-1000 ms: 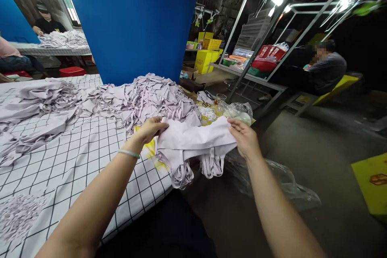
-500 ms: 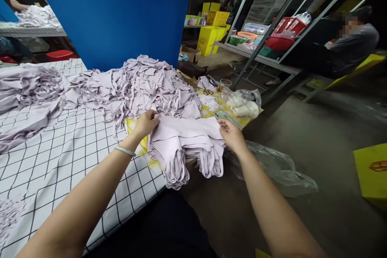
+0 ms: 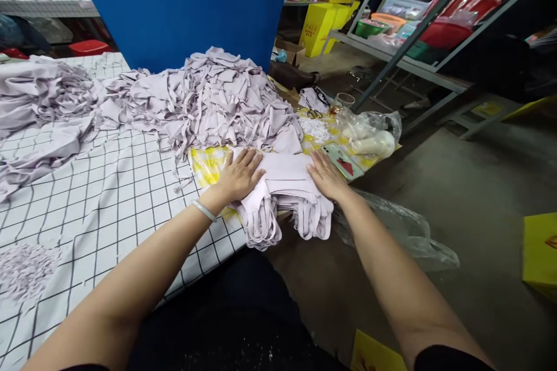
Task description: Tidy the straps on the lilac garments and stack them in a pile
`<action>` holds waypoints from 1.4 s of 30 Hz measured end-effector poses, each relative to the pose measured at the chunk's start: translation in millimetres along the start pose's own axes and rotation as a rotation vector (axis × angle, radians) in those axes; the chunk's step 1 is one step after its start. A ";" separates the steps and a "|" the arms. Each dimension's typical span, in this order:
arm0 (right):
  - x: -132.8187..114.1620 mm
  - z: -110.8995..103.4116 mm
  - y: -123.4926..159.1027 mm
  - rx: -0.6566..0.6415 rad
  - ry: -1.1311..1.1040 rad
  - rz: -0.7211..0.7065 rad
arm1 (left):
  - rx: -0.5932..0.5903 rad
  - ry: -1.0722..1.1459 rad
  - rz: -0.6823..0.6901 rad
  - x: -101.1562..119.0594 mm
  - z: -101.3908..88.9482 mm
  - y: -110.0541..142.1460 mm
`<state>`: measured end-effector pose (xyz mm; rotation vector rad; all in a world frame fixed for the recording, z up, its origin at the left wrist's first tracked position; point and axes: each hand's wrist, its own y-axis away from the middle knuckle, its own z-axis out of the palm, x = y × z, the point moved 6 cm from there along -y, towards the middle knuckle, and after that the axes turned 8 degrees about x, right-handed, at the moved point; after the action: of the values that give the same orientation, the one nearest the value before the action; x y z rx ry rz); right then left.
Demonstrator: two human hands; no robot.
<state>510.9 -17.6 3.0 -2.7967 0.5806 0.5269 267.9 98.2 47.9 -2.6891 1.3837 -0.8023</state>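
Note:
A stack of pale lilac fabric garments with straps (image 3: 287, 174) lies at the table's front corner, its looped straps hanging over the edge. My left hand (image 3: 241, 175) rests flat on the left side of the stack, fingers spread. On the right side, my right hand (image 3: 326, 174) presses down with its fingers stretched out. Directly behind the stack rises a large heap of loose lilac pieces (image 3: 230, 98). A phone (image 3: 343, 162) lies just beyond my right hand, on a yellow-and-white cloth (image 3: 208, 165).
White checked cloth (image 3: 130, 197) covers the table, with small lilac scraps (image 3: 28, 269) at left. Scissors (image 3: 314, 112), a glass (image 3: 343, 101) and a plastic bag with white rolls (image 3: 374, 139) sit at the right corner. A blue panel (image 3: 183, 6) stands behind; a metal rack (image 3: 404, 69) is at right.
Both hands have gone from gripping the top piece's upper corners to lying flat on the stack. That piece now lies smooth on top. The view has tilted down and shifted left.

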 end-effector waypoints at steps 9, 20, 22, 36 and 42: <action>-116.2 -38.0 -23.0 0.332 0.237 -0.261 | 0.102 0.221 -0.266 -25.7 -47.6 97.4; -465.5 88.6 -146.9 0.002 0.240 -0.467 | 0.373 0.710 -0.659 -103.5 -114.3 223.5; -473.1 80.9 -178.0 0.046 0.263 -0.414 | 0.408 0.761 -0.734 -119.0 -119.8 238.2; -442.0 60.8 162.6 -0.813 -0.059 -0.912 | 0.791 1.579 -1.059 -140.0 -132.7 265.1; -397.7 65.1 186.0 -0.953 -0.282 -0.681 | 0.812 1.305 -1.117 -119.5 -116.5 336.7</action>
<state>72.4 -30.4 70.9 -3.3090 -0.8976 1.2261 -96.0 9.6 17.0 -1.8582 -0.7865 -2.5808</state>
